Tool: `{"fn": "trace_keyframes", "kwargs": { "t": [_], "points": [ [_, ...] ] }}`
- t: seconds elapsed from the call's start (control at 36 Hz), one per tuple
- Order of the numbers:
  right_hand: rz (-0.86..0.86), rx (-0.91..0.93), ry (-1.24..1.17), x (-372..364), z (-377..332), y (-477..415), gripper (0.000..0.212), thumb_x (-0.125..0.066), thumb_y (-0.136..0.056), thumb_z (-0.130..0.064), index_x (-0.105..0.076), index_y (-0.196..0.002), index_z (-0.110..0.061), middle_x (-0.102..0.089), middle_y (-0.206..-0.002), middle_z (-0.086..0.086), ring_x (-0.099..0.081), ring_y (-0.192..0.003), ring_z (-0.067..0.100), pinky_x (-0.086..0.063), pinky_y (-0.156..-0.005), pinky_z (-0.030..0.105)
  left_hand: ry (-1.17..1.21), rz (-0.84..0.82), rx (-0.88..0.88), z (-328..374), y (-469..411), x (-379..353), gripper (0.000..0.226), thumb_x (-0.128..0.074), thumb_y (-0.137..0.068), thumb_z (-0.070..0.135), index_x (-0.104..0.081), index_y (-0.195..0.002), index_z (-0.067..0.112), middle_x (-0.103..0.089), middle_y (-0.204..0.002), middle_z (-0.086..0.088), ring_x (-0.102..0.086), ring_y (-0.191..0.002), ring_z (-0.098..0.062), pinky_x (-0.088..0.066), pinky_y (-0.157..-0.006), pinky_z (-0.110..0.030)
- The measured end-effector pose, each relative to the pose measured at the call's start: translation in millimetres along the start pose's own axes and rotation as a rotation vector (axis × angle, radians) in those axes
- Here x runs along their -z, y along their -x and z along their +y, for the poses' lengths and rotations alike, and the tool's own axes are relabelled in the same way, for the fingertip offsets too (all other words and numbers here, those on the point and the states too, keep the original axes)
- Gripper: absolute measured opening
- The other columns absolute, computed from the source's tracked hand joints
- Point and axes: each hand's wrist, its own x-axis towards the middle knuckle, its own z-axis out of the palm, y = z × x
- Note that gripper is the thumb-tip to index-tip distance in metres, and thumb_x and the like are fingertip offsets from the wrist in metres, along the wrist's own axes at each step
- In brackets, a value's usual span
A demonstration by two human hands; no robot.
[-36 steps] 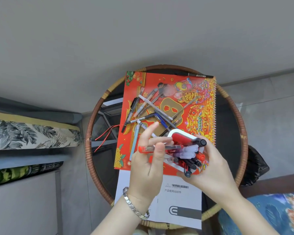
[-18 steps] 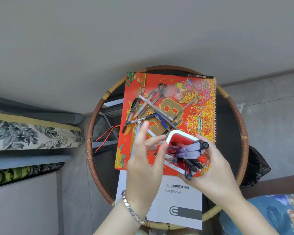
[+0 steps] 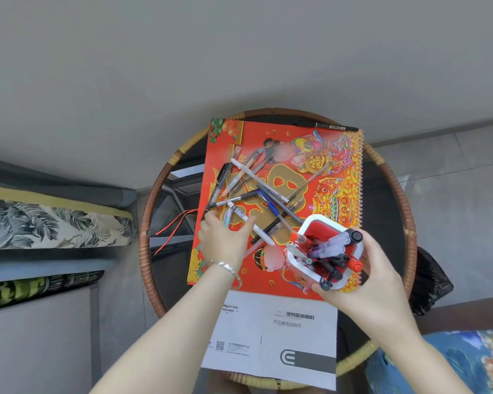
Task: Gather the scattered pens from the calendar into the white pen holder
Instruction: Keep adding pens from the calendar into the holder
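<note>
Partly done: pen holder (image 3: 323,253) half filled in right hand (image 3: 373,282) grip; left hand (image 3: 225,240) open over pens (image 3: 256,189) left on calendar (image 3: 339,177).

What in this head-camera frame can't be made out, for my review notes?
- Left hand: its fingertips cover the pens beneath; grip unclear.
- White pen holder: the right hand hides its base and far wall.
- Booklet: print too small to read.
- Calendar: two blurred patches.
</note>
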Motion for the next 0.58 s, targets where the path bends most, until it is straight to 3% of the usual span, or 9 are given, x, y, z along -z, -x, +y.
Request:
{"fn": "trace_keyframes", "kwargs": {
  "t": [0.14, 0.25, 0.31, 0.42, 0.5, 0.58],
  "points": [
    [-0.004, -0.035, 0.002, 2.4, 3.1, -0.3, 0.087, -0.084, -0.052, -0.025, -0.043, -0.127, -0.04, -0.057, -0.125, -0.012, -0.056, -0.113, 0.009, -0.049, -0.094, 0.04, -0.102, -0.024, 0.031, -1.2, -19.3, -21.7, 0.066, -0.07, -0.07, 0.052, -0.048, -0.112, 0.005, -0.052, -0.117, -0.014, -0.05, -0.109, -0.033, -0.044, -0.077, -0.038],
    [-0.016, -0.05, 0.007, 3.9, 3.1, -1.4, 0.083, -0.083, -0.053, -0.024, -0.045, -0.125, -0.039, -0.058, -0.121, -0.014, -0.057, -0.11, 0.008, -0.05, -0.089, 0.033, 0.101, -0.107, 0.067, -7.7, -24.0, -23.6, 0.041, -0.07, -0.074, 0.026, -0.05, -0.105, 0.006, -0.063, -0.1, -0.014, -0.064, -0.084, -0.031, -0.054, -0.067, -0.038],
    [-0.027, -0.058, 0.015, 3.0, 2.8, -1.9, 0.08, -0.082, -0.054, -0.023, -0.045, -0.123, -0.041, -0.059, -0.12, -0.013, -0.058, -0.109, 0.008, -0.05, -0.089, 0.035, 0.08, -0.121, 0.039, -15.7, -21.1, -22.7, 0.029, -0.066, -0.076, 0.015, -0.051, -0.099, 0.007, -0.064, -0.093, -0.014, -0.065, -0.076, -0.029, -0.055, -0.063, -0.038],
    [-0.018, -0.067, 0.023, -1.5, 3.9, -3.6, 0.081, -0.081, -0.052, -0.022, -0.046, -0.123, -0.04, -0.06, -0.119, -0.012, -0.059, -0.107, 0.008, -0.049, -0.089, 0.034, -0.091, -0.092, -0.086, -31.6, -18.9, -22.4, 0.018, -0.06, -0.082, 0.013, -0.054, -0.094, 0.001, -0.059, -0.096, -0.019, -0.055, -0.075, -0.029, -0.04, -0.06, -0.033],
    [-0.026, -0.059, 0.025, -4.2, 4.0, -5.2, 0.08, -0.083, -0.052, -0.019, -0.047, -0.12, -0.041, -0.062, -0.115, -0.014, -0.061, -0.103, 0.004, -0.049, -0.084, 0.028, -0.157, -0.127, -0.145, -34.8, -18.1, -21.0, 0.023, -0.052, -0.091, 0.018, -0.053, -0.103, -0.002, -0.054, -0.103, -0.021, -0.055, -0.082, -0.032, -0.044, -0.067, -0.038],
    [-0.049, -0.061, 0.026, -4.5, 3.5, -7.2, 0.082, -0.085, -0.052, -0.021, -0.047, -0.122, -0.04, -0.062, -0.116, -0.013, -0.06, -0.103, 0.003, -0.049, -0.083, 0.027, -0.101, -0.157, -0.184, -32.1, -8.9, -11.8, 0.024, -0.04, -0.097, 0.021, -0.048, -0.104, 0.0, -0.049, -0.107, -0.021, -0.049, -0.072, -0.026, -0.039, -0.063, -0.033]
  ]
}}
